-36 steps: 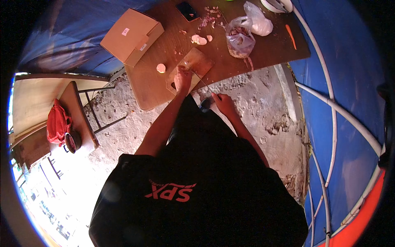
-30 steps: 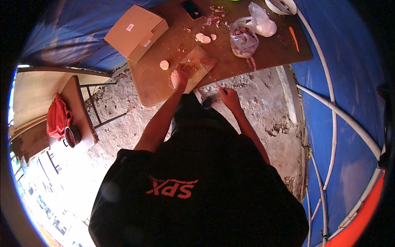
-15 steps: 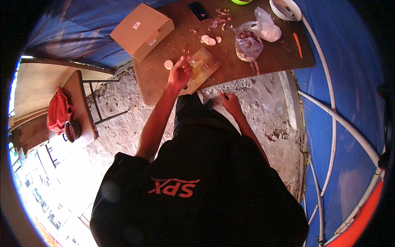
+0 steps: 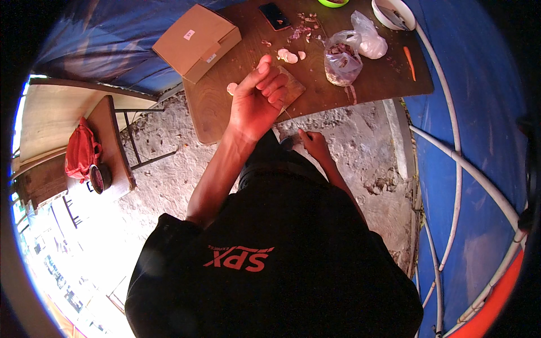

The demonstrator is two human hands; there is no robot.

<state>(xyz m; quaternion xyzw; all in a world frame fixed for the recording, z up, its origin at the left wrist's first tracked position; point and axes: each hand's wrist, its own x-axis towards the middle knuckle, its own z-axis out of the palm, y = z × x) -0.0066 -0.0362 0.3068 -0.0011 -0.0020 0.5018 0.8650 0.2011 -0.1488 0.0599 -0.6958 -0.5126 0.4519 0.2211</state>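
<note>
My left hand [image 4: 259,101] is raised above the wooden cutting board [image 4: 295,89], closer to the camera and hiding most of it. Its fingers curl in with the thumb along the top; whatever may be inside them is hidden. Low at the table's near edge, my right hand [image 4: 316,144] is closed round the handle of a thin-bladed knife [image 4: 287,114], which points toward the board. Just beyond the board lie several pale, round cut pieces [image 4: 287,56]. Another pale piece [image 4: 231,88] shows at the left, beside my left hand.
On the brown table [image 4: 211,115] are a cardboard box [image 4: 194,39], a phone [image 4: 274,16], scattered peelings [image 4: 301,31], a clear bag of reddish bulbs [image 4: 341,62], a white bag [image 4: 369,38], a carrot [image 4: 409,63] and a white bowl [image 4: 376,8]. A red bag [image 4: 80,152] sits on a side table.
My left hand has risen off the board toward the camera, its fingers curling in more. My right hand with the knife has stayed nearly still, dipping slightly.
</note>
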